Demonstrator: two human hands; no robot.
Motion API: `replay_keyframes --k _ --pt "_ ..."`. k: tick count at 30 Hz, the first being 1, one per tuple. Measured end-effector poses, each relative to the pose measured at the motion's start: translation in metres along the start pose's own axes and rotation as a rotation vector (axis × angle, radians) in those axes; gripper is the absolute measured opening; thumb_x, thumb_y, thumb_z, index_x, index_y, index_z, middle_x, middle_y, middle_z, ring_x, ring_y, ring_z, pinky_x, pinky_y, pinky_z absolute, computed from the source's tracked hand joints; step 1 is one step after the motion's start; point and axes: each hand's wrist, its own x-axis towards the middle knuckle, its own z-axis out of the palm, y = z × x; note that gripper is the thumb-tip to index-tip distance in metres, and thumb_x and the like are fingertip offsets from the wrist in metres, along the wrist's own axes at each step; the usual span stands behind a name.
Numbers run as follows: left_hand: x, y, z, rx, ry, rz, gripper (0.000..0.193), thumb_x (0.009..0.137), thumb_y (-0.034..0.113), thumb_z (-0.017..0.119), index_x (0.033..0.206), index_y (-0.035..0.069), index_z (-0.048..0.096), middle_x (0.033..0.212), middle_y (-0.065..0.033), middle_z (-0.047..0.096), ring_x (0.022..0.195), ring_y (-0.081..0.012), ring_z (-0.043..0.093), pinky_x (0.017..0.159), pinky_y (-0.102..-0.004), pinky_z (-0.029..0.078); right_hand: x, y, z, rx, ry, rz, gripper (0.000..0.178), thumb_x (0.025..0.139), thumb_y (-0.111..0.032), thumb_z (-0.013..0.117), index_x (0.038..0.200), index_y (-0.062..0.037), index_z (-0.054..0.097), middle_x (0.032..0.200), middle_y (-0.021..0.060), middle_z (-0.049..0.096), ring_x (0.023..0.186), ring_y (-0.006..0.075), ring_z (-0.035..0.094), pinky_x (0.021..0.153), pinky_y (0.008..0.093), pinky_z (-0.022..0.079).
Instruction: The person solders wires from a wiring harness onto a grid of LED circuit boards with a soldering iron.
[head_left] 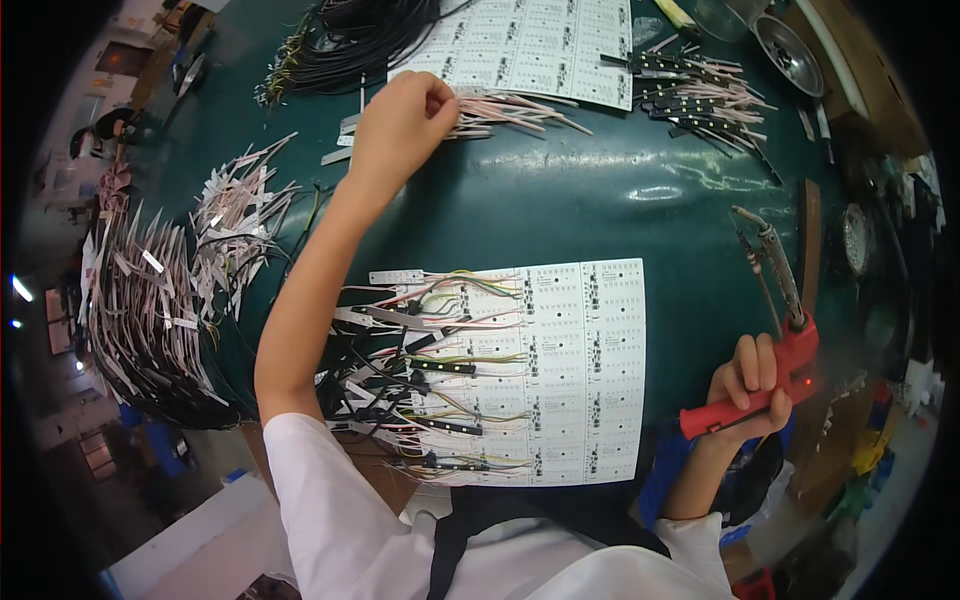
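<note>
My left hand (400,125) reaches to the far side, fingers pinched together at a pile of pink and white wires (510,108). What the fingertips hold, if anything, is hidden. My right hand (748,385) grips the red handle of a soldering gun (797,355), its metal tip pointing up and away from me. A small red light glows on the gun. Between my arms lies a white circuit board panel (612,375). Coloured wires and small black LED strips (443,367) run across its left part.
Bundled black cables (350,45) and another white panel (540,45) lie at the far side. Black LED strips with pale wires (700,100) are piled at far right. Many wired strips (145,310) heap up at left. A metal bowl (788,55) stands at the far right corner.
</note>
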Motion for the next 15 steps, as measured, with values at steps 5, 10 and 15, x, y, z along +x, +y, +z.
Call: replay_keyframes --k 5,10,15 --pt "-0.013 0.024 -0.019 -0.223 0.091 0.118 0.012 0.081 0.009 0.063 0.089 0.001 0.059 0.08 -0.0098 0.06 0.07 -0.0218 0.061 0.063 -0.0306 0.048 0.001 0.001 -0.001 -0.023 -0.038 0.013 0.072 0.079 -0.003 0.062 0.141 -0.0035 0.027 0.079 0.0068 0.046 0.076 0.0154 0.045 0.055 0.0219 0.049" --pt "-0.068 0.062 -0.038 -0.127 -0.06 0.193 0.013 0.082 0.002 0.06 0.092 0.002 0.052 0.084 -0.0112 0.053 0.069 -0.0256 0.056 0.06 -0.0339 0.045 0.0 0.002 -0.003 -0.079 -0.052 -0.006 0.077 0.078 -0.005 0.062 0.144 -0.0035 0.023 0.079 0.0069 0.047 0.074 0.0152 0.045 0.053 0.0217 0.049" --pt "-0.095 0.077 -0.026 -0.12 -0.134 0.323 0.017 0.078 -0.001 0.062 0.091 0.005 0.055 0.095 -0.0113 0.053 0.088 -0.031 0.054 0.076 -0.0368 0.045 -0.001 0.003 0.0 -0.198 -0.071 -0.001 0.083 0.076 -0.006 0.063 0.146 -0.0011 0.017 0.079 0.008 0.048 0.073 0.0158 0.046 0.053 0.0217 0.048"
